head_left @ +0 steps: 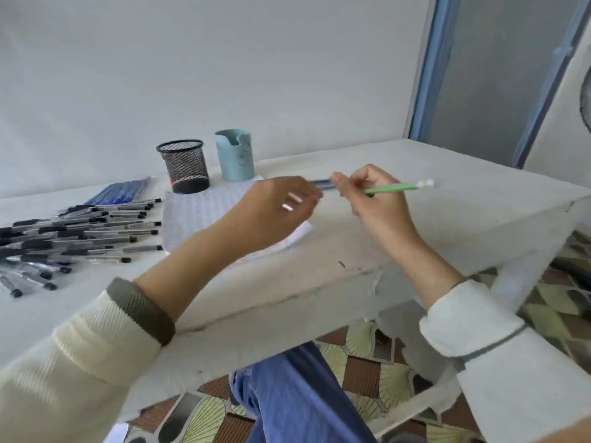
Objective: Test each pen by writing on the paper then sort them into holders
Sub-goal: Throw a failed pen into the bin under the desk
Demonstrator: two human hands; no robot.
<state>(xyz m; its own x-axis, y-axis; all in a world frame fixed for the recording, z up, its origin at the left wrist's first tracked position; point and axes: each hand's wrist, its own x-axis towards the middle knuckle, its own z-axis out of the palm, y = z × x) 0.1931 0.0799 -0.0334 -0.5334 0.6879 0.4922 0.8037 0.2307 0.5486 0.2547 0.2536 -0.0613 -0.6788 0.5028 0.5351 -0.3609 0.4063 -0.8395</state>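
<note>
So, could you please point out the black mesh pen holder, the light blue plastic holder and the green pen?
Black mesh pen holder (185,169): head view, front mesh wall.
Light blue plastic holder (236,161): head view, front wall.
Green pen (395,187): head view, mid-barrel.

Two holders at eleven o'clock: one black mesh holder (185,166) and one pale blue holder (235,155). One sheet of paper (204,212) at the centre. Two pens held aloft: one dark pen (321,183) and one green pen (395,188) at two o'clock. At nine o'clock, a heap of loose pens (80,231), some twenty or more, too overlapped to count exactly, and one blue packet (121,193).
</note>
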